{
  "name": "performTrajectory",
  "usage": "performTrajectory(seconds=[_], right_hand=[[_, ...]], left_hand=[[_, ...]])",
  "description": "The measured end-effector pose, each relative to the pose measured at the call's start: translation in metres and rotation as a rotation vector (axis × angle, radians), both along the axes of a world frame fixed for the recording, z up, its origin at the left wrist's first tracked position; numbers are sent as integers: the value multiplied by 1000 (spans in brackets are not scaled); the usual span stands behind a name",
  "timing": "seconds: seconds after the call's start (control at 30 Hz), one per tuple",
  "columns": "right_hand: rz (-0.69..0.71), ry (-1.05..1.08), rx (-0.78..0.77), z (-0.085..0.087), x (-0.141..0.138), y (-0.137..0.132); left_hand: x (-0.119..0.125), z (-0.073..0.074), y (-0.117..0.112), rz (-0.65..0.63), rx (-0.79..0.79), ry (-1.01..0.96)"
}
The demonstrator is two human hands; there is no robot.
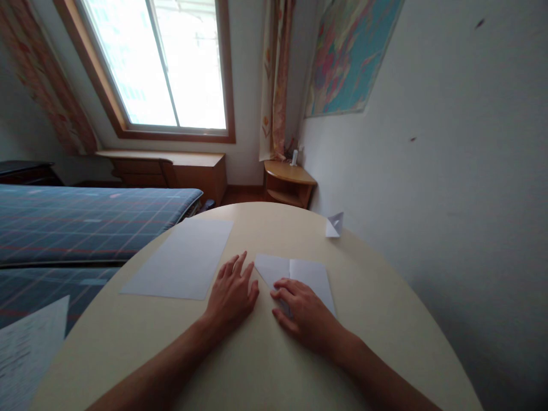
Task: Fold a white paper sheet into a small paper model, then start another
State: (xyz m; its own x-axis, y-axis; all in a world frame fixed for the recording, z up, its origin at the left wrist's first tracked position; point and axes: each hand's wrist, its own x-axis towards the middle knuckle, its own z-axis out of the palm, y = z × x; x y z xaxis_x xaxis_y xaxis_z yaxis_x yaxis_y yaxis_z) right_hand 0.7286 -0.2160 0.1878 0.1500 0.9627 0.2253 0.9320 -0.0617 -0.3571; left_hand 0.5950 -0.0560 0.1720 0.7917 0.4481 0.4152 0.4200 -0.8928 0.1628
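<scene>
A creased sheet of white paper (310, 274) lies on the round cream table (377, 354), with its lower left corner folded in along a slant. My right hand (302, 311) rests on that paper, fingers spread and slightly bent, covering its lower part. To the left, my left hand (233, 288) lies on the table with its fingers apart, holding nothing. Its fingertips are close to the paper's left corner; whether they touch it I cannot tell. A flat white sheet (180, 260) sits just left of my left hand.
A small folded paper piece (334, 225) stands near the table's far right edge. A bed with a blue plaid mattress (94, 222) adjoins the table on the left, and a printed sheet (34, 348) lies at lower left. The white wall (462, 188) runs along the right.
</scene>
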Motion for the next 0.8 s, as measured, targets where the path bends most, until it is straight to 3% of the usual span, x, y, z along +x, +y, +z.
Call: performTrajectory(seconds=[0.13, 0.2, 0.57, 0.7, 0.8], right_hand=[[19, 4, -1, -1, 3, -1], [48, 5, -30, 0, 5, -2], [137, -19, -195, 35, -2, -23], [132, 52, -120, 36, 19, -29], [149, 40, -195, 32, 32, -29]], left_hand=[[-4, 2, -8, -293, -74, 61], [-3, 0, -10, -355, -102, 119], [8, -2, -20, -220, -94, 90], [7, -2, -20, -159, -88, 84], [4, -3, -15, -171, -88, 88]])
